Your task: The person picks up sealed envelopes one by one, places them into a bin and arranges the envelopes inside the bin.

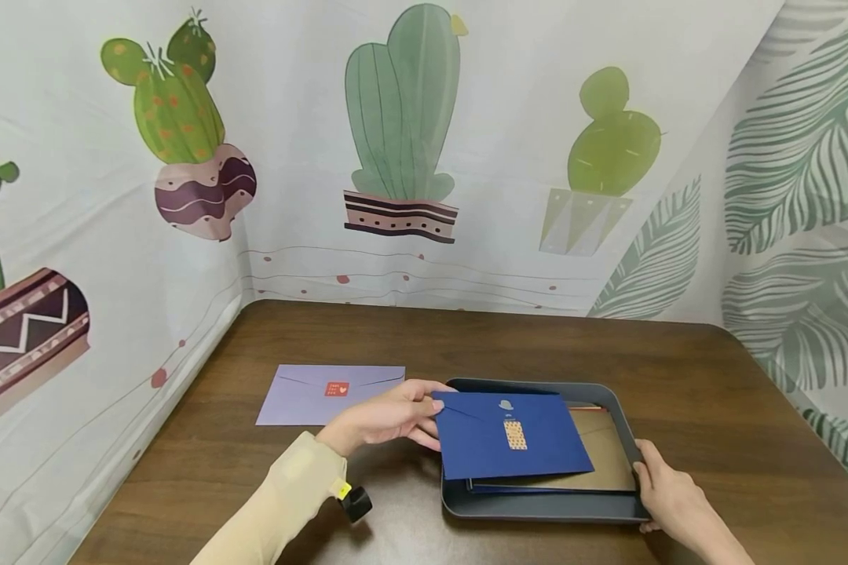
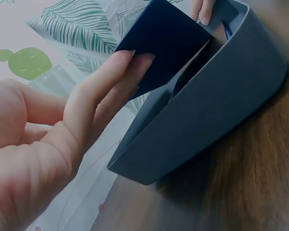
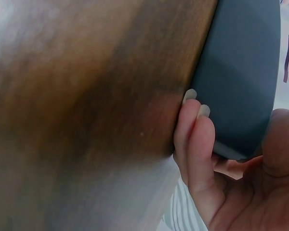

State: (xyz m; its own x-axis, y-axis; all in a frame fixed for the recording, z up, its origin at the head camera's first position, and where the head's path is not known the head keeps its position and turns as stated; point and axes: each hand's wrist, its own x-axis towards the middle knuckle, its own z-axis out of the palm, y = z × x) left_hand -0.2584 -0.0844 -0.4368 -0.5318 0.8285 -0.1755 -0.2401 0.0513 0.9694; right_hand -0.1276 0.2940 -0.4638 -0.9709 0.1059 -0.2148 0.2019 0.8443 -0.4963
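Note:
My left hand (image 1: 396, 412) pinches the left edge of a dark blue envelope (image 1: 477, 443), thumb on top and fingers beneath. The envelope bears a small patterned sticker and is tilted over a dark grey tray (image 1: 537, 508). In the left wrist view, the envelope (image 2: 166, 43) rises above the tray wall (image 2: 216, 96). Under it in the tray lies a brown envelope (image 1: 611, 451), partly covered, with another blue edge below. My right hand (image 1: 671, 490) grips the tray's right side; in the right wrist view its fingertips (image 3: 202, 132) press the outer wall (image 3: 241, 72).
A lavender envelope (image 1: 297, 399) with a red sticker lies on the wooden table (image 1: 523, 341), left of the tray and behind my left forearm. Cloth printed with cacti and leaves (image 1: 290, 157) hangs along the table's back and sides.

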